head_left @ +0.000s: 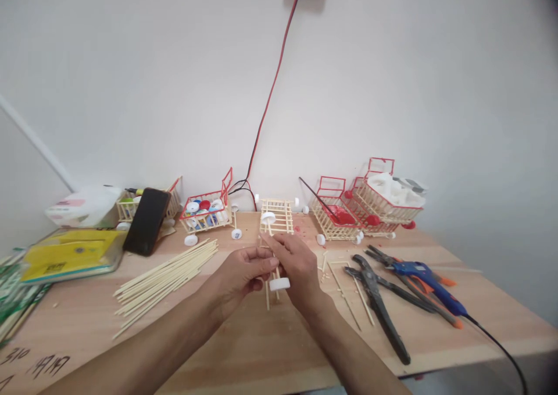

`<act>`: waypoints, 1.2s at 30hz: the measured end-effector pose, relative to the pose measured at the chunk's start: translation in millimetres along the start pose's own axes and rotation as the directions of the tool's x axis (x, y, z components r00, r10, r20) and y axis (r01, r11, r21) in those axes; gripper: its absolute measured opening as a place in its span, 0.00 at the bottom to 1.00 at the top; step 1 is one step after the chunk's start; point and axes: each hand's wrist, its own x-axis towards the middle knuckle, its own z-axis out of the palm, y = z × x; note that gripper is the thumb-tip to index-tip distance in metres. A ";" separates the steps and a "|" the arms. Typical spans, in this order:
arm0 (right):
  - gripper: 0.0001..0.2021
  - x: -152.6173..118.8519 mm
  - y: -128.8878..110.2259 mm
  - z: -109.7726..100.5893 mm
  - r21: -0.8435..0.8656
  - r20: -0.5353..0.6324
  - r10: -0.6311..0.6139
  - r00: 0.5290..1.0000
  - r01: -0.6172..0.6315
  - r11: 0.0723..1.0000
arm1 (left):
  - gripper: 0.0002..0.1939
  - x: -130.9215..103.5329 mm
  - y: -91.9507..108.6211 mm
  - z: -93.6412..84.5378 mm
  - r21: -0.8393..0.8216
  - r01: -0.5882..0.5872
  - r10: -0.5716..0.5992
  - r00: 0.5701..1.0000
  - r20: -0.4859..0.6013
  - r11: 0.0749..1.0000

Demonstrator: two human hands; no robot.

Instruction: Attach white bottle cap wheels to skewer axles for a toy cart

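Observation:
My left hand (250, 270) and my right hand (296, 262) meet at the middle of the table, fingers closed round a thin stick axle (277, 274). One white cap wheel (279, 283) sits at its near end and another white cap (268, 217) stands beyond my fingers. Just behind my hands lies a stick frame (279, 215) with white wheels at its far corners. The fingertips partly hide the axle and the near part of the frame.
Stick carts with red trim (204, 212) stand along the wall, more (333, 215) at the right. Left are loose sticks (168, 282), a phone (147, 221) and a yellow packet (74, 255). Right lie black pliers (379, 305) and a blue glue gun (429, 284) with its cord.

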 end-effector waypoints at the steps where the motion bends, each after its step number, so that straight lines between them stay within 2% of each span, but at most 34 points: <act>1: 0.16 -0.1 0.3 0.2 0.004 0.000 -0.008 1.000 0.008 1.000 | 0.16 0.0 -0.8 -1.0 0.002 -0.001 0.001 1.000 0.000 1.000; 4: 0.17 -0.1 3.3 -2.0 0.063 -0.013 -0.023 1.000 0.024 0.998 | 0.15 -1.6 -2.5 -6.1 0.074 -0.007 0.008 1.000 -0.010 0.997; 6: 0.16 0.1 6.6 -5.1 0.152 -0.056 0.027 0.998 -0.018 0.988 | 0.16 -4.2 -3.1 -11.7 0.166 -0.013 0.018 0.999 -0.032 0.986; 7: 0.15 0.4 8.3 -6.6 0.210 -0.086 0.103 0.991 -0.083 0.974 | 0.16 -5.7 -3.1 -15.2 0.215 -0.017 0.027 0.999 -0.045 0.977; 9: 0.11 1.6 11.5 -8.5 0.363 -0.136 0.336 0.932 -0.269 0.892 | 0.16 -8.9 -2.8 -22.8 0.313 -0.041 0.063 0.996 -0.063 0.949; 11: 0.11 3.8 13.5 -8.9 0.533 -0.066 0.508 0.859 -0.400 0.746 | 0.15 -11.5 -1.8 -30.4 0.426 -0.072 0.111 0.992 -0.066 0.902; 12: 0.13 5.3 13.9 -8.7 0.597 0.005 0.530 0.848 -0.428 0.679 | 0.14 -12.4 -1.1 -33.7 0.485 -0.083 0.131 0.989 -0.066 0.870; 13: 0.16 6.8 13.8 -8.5 0.639 0.081 0.519 0.851 -0.445 0.628 | 0.14 -13.0 -0.3 -36.4 0.539 -0.094 0.151 0.987 -0.063 0.837; 15: 0.20 9.6 12.3 -8.4 0.665 0.178 0.470 0.864 -0.458 0.590 | 0.11 -13.4 1.4 -39.6 0.617 -0.128 0.199 0.979 -0.048 0.777; 18: 0.22 12.0 8.2 -9.3 0.662 0.230 0.418 0.879 -0.456 0.595 | 0.08 -12.5 3.2 -39.5 0.690 -0.173 0.267 0.963 -0.030 0.703; 21: 0.20 11.9 5.8 -10.7 0.655 0.270 0.422 0.865 -0.487 0.578 | 0.07 -11.3 3.1 -36.8 0.721 -0.182 0.297 0.954 -0.035 0.668; 28: 0.14 8.3 7.7 -11.4 0.678 0.321 0.461 0.827 -0.541 0.497 | 0.06 -11.1 1.1 -31.6 0.769 -0.184 0.314 0.949 -0.023 0.613; 36: 0.14 8.4 9.0 -11.5 0.673 0.314 0.474 0.822 -0.545 0.499 | 0.10 -11.0 4.3 -23.2 0.726 -0.255 0.329 0.943 0.042 0.639</act>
